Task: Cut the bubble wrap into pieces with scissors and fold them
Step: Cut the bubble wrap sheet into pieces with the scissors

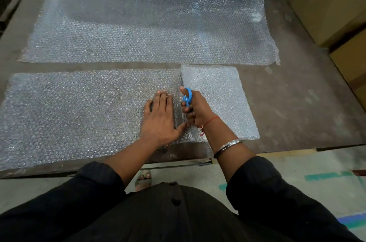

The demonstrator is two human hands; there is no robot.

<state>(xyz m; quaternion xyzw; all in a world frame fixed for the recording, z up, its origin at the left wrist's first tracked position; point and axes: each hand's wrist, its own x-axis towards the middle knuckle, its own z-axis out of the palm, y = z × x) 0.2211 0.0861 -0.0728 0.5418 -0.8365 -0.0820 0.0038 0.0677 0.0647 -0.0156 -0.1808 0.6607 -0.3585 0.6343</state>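
While the left hand (pixel 161 116) presses flat and open on the near bubble wrap strip (pixel 79 110) on the bench (pixel 297 103), the right hand (pixel 195 109) grips blue scissors (pixel 186 96), blades within the cut.

1. The left hand (pixel 160 117) lies flat, palm down, fingers together and pointing toward 12 o'clock, thumb spread toward 3 o'clock.
2. The right hand (pixel 195 108) sits just beside it at 3 o'clock, fingers curled closed in a grip, thumb raised toward 12 o'clock.
3. Both forearms are bare, reaching out from dark sleeves pushed up near the elbows at 6 o'clock.
4. The two hands nearly touch at the left thumb tip.
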